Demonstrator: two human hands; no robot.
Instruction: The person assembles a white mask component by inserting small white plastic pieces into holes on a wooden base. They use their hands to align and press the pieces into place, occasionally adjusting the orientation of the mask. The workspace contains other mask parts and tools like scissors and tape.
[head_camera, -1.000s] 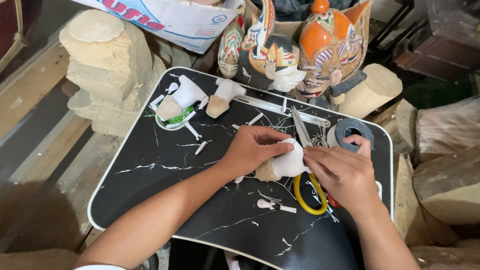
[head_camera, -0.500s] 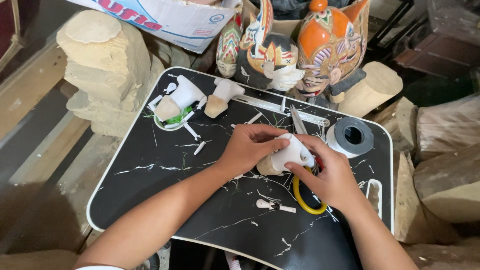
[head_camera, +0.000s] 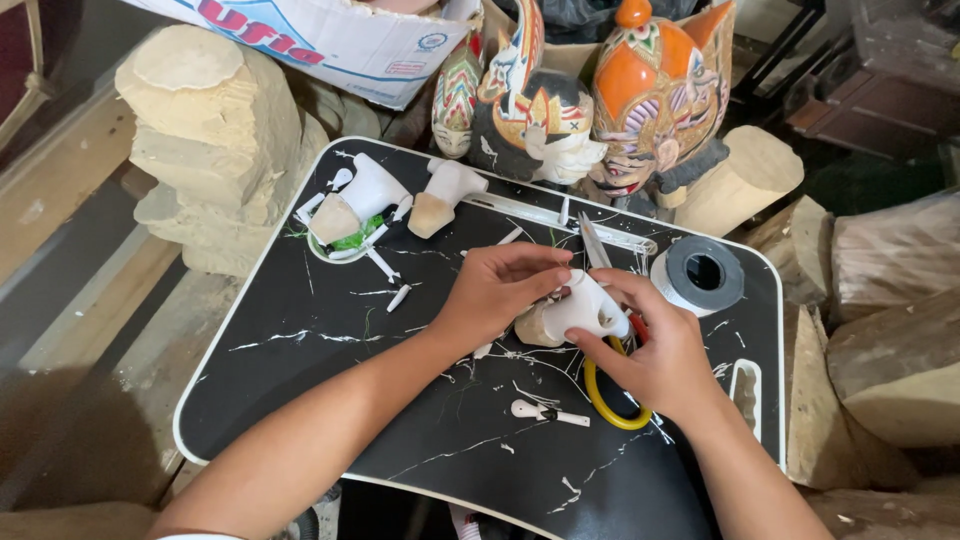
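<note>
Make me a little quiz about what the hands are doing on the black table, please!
1. True or false: both hands hold the white carved piece.
2. Which lies under the right hand? A) yellow-handled scissors B) a blue cup C) a book
3. What grey ring sits at the black tray table's far right?

Key: 1 true, the left hand grips it too. 2 A. 3 the roll of tape.

Black marbled lap table (head_camera: 300, 340) among pale wood blocks (head_camera: 215, 130) and floor planks (head_camera: 80, 300)
</note>
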